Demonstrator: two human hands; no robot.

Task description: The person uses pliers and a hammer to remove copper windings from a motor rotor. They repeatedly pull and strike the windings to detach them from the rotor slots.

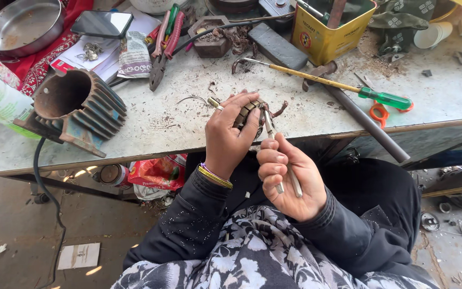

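A yellow square tin point(331, 33) stands at the workbench's point(455, 96) far side; a red printed packet point(158, 172) lies under its near edge. At that edge the left hand point(231, 136) grasps a small motor armature point(248, 111), and the right hand point(289, 179) clenches one thin metal tool point(280, 160) touching it. One green-handled screwdriver point(343, 88) and one finned motor housing point(76, 107) lie apart, bare bench between.

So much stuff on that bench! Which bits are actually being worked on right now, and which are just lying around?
In use:
left hand gripping the small slotted metal core
right hand holding the thin metal tool

Lying about:
green-handled screwdriver
finned housing
pliers
yellow tin
steel bowl
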